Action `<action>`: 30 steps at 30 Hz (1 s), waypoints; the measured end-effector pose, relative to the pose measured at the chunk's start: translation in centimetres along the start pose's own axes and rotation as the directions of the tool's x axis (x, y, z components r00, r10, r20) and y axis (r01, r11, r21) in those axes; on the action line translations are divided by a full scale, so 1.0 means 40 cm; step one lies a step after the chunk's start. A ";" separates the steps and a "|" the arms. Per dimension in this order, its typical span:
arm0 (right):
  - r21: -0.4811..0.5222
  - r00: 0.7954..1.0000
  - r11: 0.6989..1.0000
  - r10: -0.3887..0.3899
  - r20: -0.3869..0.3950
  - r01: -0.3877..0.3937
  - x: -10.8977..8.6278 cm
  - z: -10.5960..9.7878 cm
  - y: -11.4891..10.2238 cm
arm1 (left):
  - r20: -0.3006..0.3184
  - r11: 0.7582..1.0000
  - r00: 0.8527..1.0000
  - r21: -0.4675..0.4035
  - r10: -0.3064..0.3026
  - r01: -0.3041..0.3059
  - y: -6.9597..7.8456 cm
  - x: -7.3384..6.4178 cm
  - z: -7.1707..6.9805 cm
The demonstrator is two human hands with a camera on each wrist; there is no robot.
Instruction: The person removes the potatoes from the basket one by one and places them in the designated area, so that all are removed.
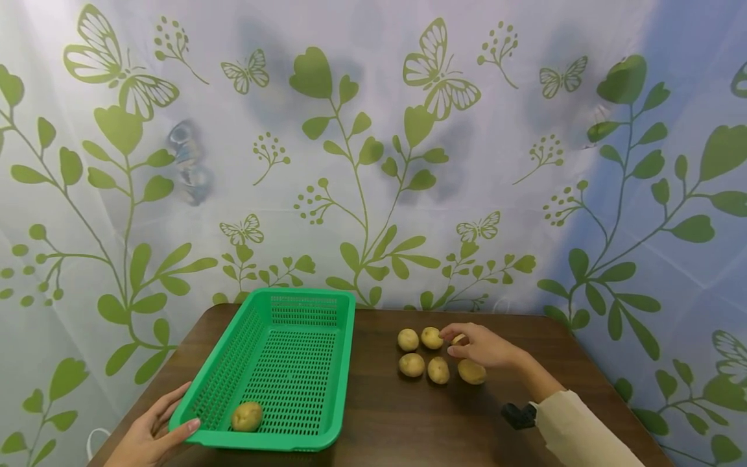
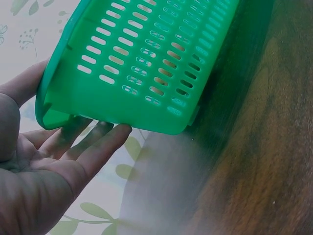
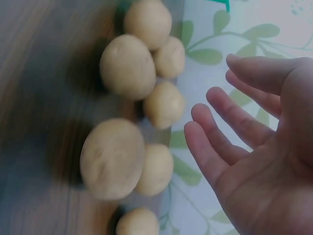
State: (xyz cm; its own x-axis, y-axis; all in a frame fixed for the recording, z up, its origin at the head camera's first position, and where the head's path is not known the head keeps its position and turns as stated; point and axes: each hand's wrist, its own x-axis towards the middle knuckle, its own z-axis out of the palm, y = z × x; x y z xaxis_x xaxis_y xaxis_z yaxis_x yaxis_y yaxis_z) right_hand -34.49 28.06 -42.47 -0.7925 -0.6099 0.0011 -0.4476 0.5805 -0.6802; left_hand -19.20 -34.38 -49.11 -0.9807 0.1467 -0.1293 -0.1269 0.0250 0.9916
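Observation:
A green plastic basket (image 1: 348,363) with slotted walls stands on the left of the table. One potato (image 1: 247,416) lies in its near left corner. My left hand (image 1: 153,429) holds the basket's near left corner, thumb on the rim and fingers against the outer wall (image 2: 142,73). My right hand (image 1: 481,345) hovers over the potatoes on the right, fingers spread and slightly bent, with nothing in them. It partly covers one potato (image 1: 460,339) in the back row. Several other potatoes (image 1: 411,365) lie close by in loose rows; the right wrist view shows them beside the palm (image 3: 244,142).
The dark brown wooden table (image 1: 379,415) ends at a pale curtain (image 1: 362,162) with green leaves and butterflies. A small black object (image 1: 518,416) is by the right sleeve; its kind is unclear. A thin white cord (image 1: 93,441) shows at the lower left.

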 end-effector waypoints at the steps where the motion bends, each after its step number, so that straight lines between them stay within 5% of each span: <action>1: -0.009 1.000 1.000 -0.007 -0.004 0.007 0.007 0.003 -0.004 | -0.012 1.000 1.000 0.009 -0.014 0.014 0.001 0.000 0.000; 9: -0.018 0.999 0.999 -0.038 0.028 0.038 0.059 0.026 -0.027 | -0.019 1.000 1.000 0.014 -0.006 0.007 0.001 0.000 0.004; 16: -0.056 0.995 0.995 -0.083 0.052 0.086 0.092 0.044 -0.067 | -0.011 0.996 0.998 0.064 -0.060 0.060 0.014 0.001 0.004; 30: -0.041 0.992 0.994 -0.096 0.080 0.099 0.153 0.082 -0.127 | 0.005 0.999 0.999 -0.012 -0.037 0.037 -0.001 0.006 -0.003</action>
State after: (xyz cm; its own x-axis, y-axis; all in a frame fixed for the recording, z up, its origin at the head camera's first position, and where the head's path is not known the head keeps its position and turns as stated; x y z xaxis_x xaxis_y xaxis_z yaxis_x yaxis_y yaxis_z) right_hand -35.69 19.59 -41.42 -0.7102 -0.7039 0.0072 -0.5406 0.5388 -0.6461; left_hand -19.46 -34.48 -49.17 -0.9745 0.1509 -0.1660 -0.1651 0.0184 0.9861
